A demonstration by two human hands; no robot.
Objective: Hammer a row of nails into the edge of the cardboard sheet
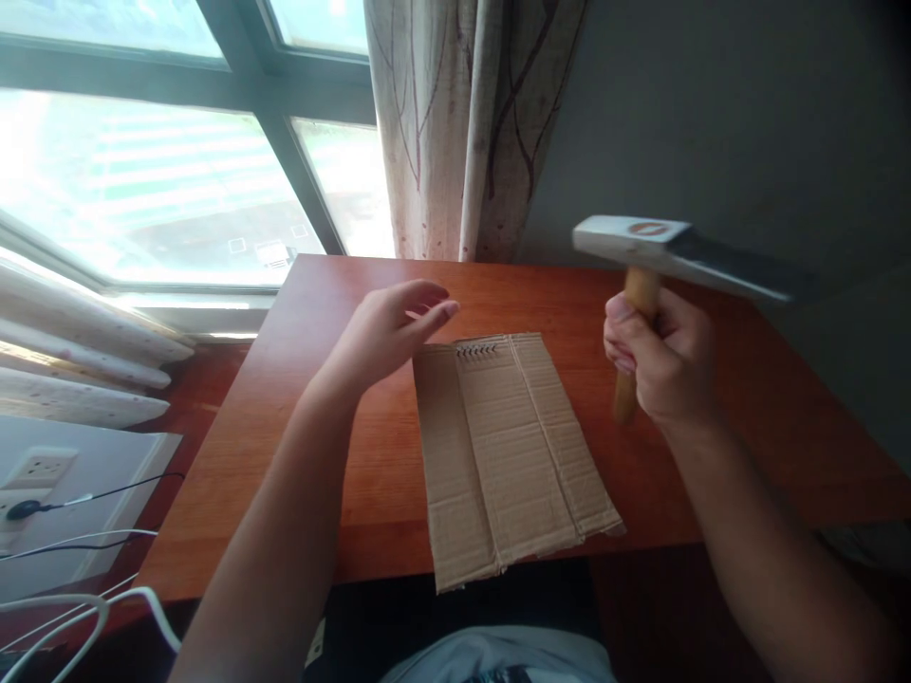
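Observation:
My right hand (661, 356) is wrapped round the wooden handle of a hammer (637, 237), raised above the right side of the table. The hammer has a pale head with an orange mark and a long dark wedge, blurred at its far end. A creased piece of brown cardboard (523, 446) lies on the table, its lower end jutting past the front edge. Small dark slanted marks or nails, I cannot tell which, run in a row near its top edge. Beside its top left corner is my left hand (395, 327), fingers loosely bent, thumb apart, nothing visible in it.
The reddish wooden table (285, 379) stands against a grey wall and a bright window (163, 190). A patterned curtain (434, 133) hangs behind the table. On the left are a wall socket (43, 470) with a black plug and several loose cables (149, 607).

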